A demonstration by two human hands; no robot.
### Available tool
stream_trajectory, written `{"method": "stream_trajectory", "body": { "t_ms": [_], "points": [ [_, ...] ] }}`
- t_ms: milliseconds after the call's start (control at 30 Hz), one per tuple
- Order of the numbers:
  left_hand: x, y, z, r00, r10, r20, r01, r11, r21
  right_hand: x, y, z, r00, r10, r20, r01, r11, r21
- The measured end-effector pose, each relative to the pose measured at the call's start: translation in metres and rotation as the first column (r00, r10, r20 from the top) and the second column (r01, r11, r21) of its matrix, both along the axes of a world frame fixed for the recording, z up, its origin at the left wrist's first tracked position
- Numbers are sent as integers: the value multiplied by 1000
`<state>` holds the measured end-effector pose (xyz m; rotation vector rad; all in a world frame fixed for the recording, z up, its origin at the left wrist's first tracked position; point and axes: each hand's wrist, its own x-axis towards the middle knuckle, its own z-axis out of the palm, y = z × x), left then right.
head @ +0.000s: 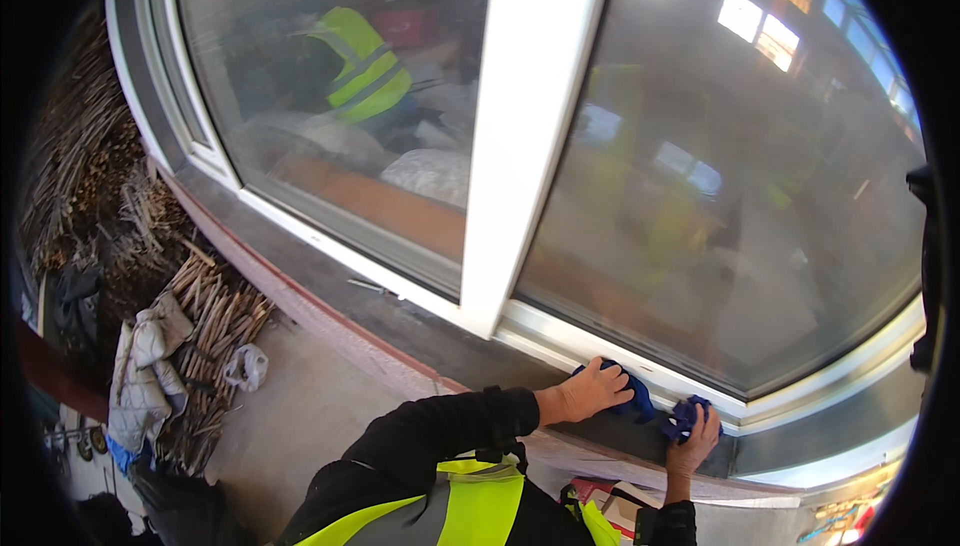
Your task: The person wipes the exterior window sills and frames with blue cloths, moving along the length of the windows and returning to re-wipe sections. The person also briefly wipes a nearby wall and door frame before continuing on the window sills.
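Observation:
My left hand (596, 390) lies over a dark blue cloth (639, 400), pressed to the lower white rail of the right window pane (697, 231). To its right, my right hand (696, 437) grips a crumpled purple-blue cloth (682, 418) close to the frame's lower corner. Both hands are above the dark window sill (450, 358). The fingers of my left hand are partly bent over its cloth. A white upright frame member (525, 126) stands left of the pane.
Stacked sticks (214, 328), a quilted grey jacket (150, 366) and a white plastic bag (246, 367) lie at the left below the sill. A thin metal object (371, 287) rests on the sill. Through or in the left glass shows a person in a yellow vest (367, 70).

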<state>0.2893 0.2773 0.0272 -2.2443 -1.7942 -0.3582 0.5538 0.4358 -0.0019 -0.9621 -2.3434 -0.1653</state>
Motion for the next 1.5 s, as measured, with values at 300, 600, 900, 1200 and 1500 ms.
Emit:
{"method": "stream_trajectory", "body": {
  "t_ms": [300, 600, 900, 1200, 1500],
  "points": [
    [-84, -94, 0, 991, 112, 68, -119, 986, 117, 1, 1, -4, 1000, 8, -23, -7, 1000, 13],
    [-80, -136, -25, 940, 131, 316, -166, 982, 85, -4, 1, 0, 999, 39, -26, -37, 997, 73],
    [-31, -77, -32, 882, -203, 426, 190, 979, 72, -14, -4, 19, 998, 50, -42, -49, 998, 31],
    [8, -29, -11, 815, -325, 479, 323, 942, 90, -3, -2, 9, 997, -1, -71, 0, 1000, -22],
    [-24, -75, -10, 970, 28, 241, -15, 998, -59, 4, -5, 12, 987, 69, -147, -87, 989, -116]
  ]
}}
